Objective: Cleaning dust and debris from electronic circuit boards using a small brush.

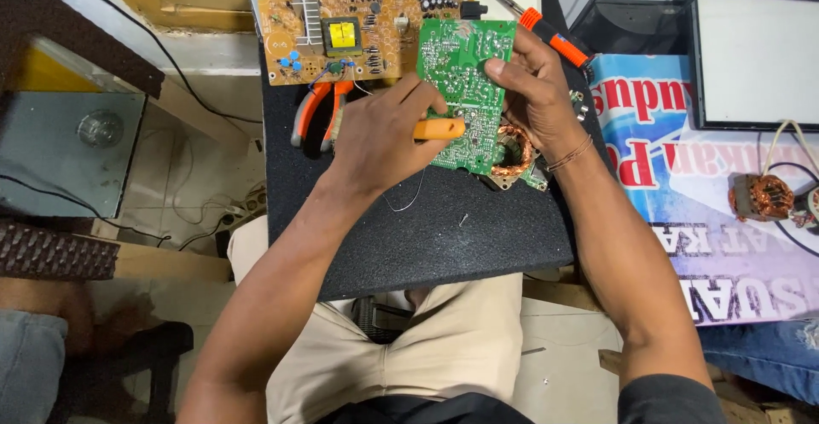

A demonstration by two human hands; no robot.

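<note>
On the dark foam surface (444,236), the right hand (533,78) fingers clasp a green circuit board (461,66); the left hand (380,138) fingers wrap an orange tool (442,128) touching it.

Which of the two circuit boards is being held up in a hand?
The green circuit board, gripped by the right hand; the brown circuit board lies flat behind it.

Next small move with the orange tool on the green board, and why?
Probably ease the tool's tip a little further along the solder side. The left hand grips the orange-handled tool against the green circuit board, which the right hand holds tilted up off the black mat. The tip itself is hidden, so the exact joint is unclear.
</note>
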